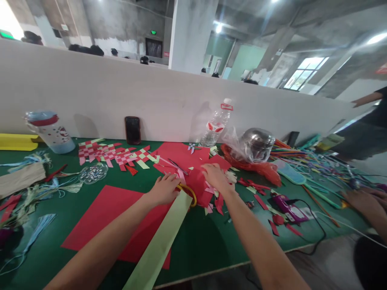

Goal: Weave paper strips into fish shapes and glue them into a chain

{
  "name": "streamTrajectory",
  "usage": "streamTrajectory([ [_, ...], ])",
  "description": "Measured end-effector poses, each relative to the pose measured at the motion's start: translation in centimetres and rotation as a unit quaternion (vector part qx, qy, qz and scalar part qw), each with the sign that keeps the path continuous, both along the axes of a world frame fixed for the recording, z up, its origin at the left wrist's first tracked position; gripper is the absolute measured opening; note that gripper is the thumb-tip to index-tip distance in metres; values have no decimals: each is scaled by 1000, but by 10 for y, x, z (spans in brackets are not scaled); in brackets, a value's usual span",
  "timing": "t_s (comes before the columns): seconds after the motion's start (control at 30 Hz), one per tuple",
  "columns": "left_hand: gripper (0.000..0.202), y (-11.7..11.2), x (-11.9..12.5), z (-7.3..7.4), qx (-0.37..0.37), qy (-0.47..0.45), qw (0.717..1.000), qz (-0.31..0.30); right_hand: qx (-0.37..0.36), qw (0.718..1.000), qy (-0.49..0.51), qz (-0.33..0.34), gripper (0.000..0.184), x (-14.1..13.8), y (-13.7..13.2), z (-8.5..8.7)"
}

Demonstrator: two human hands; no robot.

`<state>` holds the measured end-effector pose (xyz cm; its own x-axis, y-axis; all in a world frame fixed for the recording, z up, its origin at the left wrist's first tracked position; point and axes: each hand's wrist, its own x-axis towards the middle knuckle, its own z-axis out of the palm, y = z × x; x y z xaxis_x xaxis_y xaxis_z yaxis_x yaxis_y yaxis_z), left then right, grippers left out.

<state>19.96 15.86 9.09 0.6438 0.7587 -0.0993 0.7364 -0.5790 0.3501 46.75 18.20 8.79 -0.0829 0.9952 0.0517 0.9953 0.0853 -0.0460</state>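
Note:
My left hand (165,188) is over the table with its fingers stretched to the right, beside the yellow handle (194,198) of what looks like scissors and a pink paper strip (181,174). A long pale green paper strip (165,237) runs from that handle toward me, over a red paper sheet (99,217). My right hand (215,175) reaches across red paper (181,151) and loose scraps, fingers extended; its fingertips are partly hard to make out. A thin dark pointed tool (178,166) lies between the hands on the red paper.
Woven red and green paper pieces (113,155), a dish of small beads (93,173), a cup (51,133) and a phone (133,129) are at left. Rightward stand a plastic bottle (215,127), a metal bowl (257,143) and a purple glue gun (290,208). A co-worker's hand (361,201) is far right.

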Motion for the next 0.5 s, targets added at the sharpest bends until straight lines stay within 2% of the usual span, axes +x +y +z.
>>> streamTrajectory([
  [0.1,52,30,11,-5,39,2,999,23,10,998,25,65,36,-27,23,-7],
  [0.2,50,58,18,-10,84,12,995,46,-1,995,46,92,34,-42,40,-16],
  [0.33,41,87,24,-16,147,34,988,38,-11,995,73,73,31,-40,46,-23],
  [0.5,32,111,23,-19,210,69,975,-23,0,992,122,21,32,-27,40,-24],
])
